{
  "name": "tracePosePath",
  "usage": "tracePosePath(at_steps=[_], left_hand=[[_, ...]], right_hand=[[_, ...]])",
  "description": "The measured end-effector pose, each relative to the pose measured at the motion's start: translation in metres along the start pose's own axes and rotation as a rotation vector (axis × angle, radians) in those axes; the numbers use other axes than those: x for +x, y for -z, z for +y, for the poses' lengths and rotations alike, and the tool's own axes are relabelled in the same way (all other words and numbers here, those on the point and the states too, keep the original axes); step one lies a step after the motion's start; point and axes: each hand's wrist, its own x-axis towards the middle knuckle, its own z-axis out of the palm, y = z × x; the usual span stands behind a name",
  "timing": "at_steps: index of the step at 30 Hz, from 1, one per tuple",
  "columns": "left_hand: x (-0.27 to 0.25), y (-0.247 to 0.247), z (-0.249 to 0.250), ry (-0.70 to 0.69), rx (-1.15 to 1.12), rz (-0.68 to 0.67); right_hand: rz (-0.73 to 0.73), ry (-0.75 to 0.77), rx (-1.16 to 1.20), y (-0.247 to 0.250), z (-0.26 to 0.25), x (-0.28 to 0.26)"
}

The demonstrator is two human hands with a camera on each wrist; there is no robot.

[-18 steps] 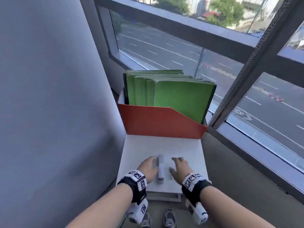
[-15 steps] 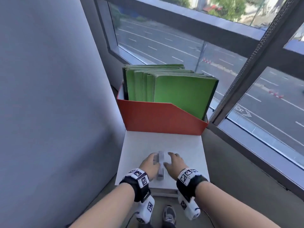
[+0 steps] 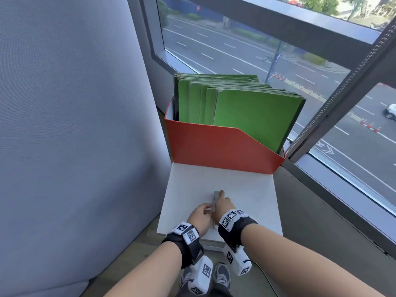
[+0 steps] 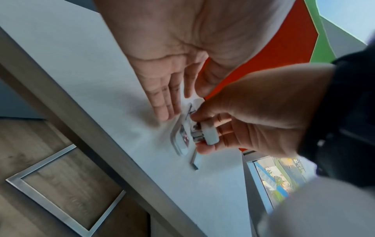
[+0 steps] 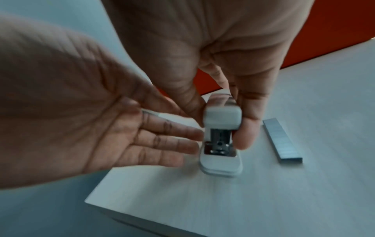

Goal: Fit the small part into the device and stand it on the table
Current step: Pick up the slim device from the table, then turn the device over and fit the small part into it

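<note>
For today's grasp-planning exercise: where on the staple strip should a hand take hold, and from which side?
Probably pinch the strip across its long sides near the middle, from above: it lies flat, narrow, with bare table either side, clear of the stapler.

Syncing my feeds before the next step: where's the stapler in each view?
Head: stapler low centre, mostly hidden.
Left wrist: stapler right of centre, gripped by the right hand.
Right wrist: stapler centre, end-on to the camera.
Shared landmark: red box behind it.
</note>
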Motion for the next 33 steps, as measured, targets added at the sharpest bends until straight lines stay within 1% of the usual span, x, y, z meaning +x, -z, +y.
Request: tracePosePath(at_steps=[3,5,8,12,16,21,24,27,29,31,33], left_hand=[[-0.005,0.008,0.010,0.041,-0.102,0.015],[-0.009,0.011,0.020,0.047,-0.219,-0.023],[-0.016,0.011,0.035,-0.026,-0.307,-0.121],[-0.021,0.004,0.052,-0.108,-0.299,-0.155],[-0.019,-0.008,0.062,-0.141,-0.285,-0.145],[-0.012,-0.020,0.068,-0.167,-0.235,-0.108],[-0.009,-0.022,0.071,-0.191,-0.263,-0.110],[-0.004,-0.012,0.069,-0.196,-0.266,-0.085],[-0.001,-0.003,0.065,-0.188,-0.276,-0.087],[0.000,0.004,0.064,-0.178,-0.287,-0.098],[0.001,0.008,0.066,-0.175,-0.277,-0.096]], right_hand=[[-0.002,0.085,-0.045,0.012,0.003,-0.012],[0.014,0.122,0.013,0.023,0.006,-0.023],[0.033,0.195,0.089,0.039,0.009,-0.044],[0.104,0.245,0.166,0.054,0.016,-0.068],[0.152,0.237,0.217,0.063,0.021,-0.080],[0.145,0.175,0.140,0.068,0.020,-0.077],[0.143,0.136,0.073,0.074,0.014,-0.072],[0.131,0.118,0.050,0.086,0.008,-0.067],[0.074,0.132,0.088,0.099,0.005,-0.065],[0.033,0.145,0.077,0.109,0.002,-0.063],[0.064,0.157,0.048,0.118,-0.001,-0.062]])
